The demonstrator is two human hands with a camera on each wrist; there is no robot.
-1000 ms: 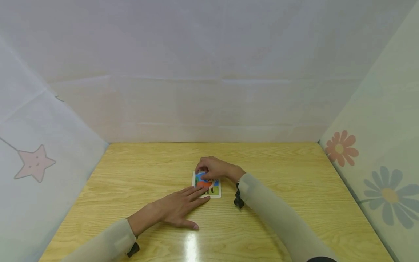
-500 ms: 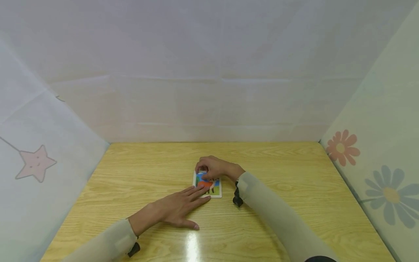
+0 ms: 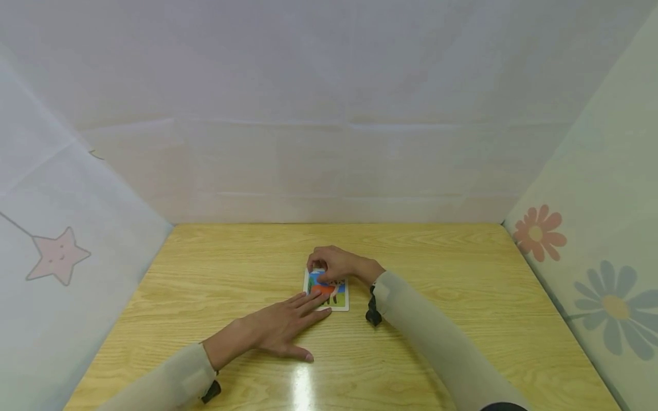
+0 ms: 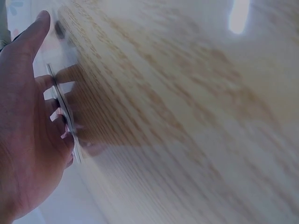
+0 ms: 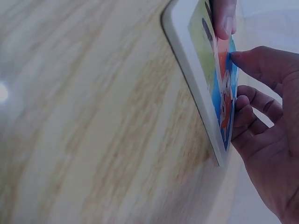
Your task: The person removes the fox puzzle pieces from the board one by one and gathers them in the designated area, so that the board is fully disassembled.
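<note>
A small, thin picture board (image 3: 341,299) lies flat on the wooden table, with a white border and an orange animal on blue and green. My left hand (image 3: 277,326) lies spread from the near left, its straight fingertips resting on the board's lower part. In the left wrist view the board (image 4: 63,105) shows edge-on beyond the left palm. My right hand (image 3: 336,264) reaches over the far side, fingers curled at the far edge. In the right wrist view, the right thumb (image 5: 257,60) touches the picture while curled fingers (image 5: 250,114) meet the board's edge, so they pinch it.
The glossy table (image 3: 442,342) reflects a bright light near its front. A pale cloth wall (image 3: 329,160) rises behind it. Cloth sides flank it, one with a pink star (image 3: 57,256), the other with flowers (image 3: 614,308). Dark bands (image 3: 374,311) hang at both wrists.
Both hands hold nearly the same place on the board throughout. The whole head view shifts very slightly.
</note>
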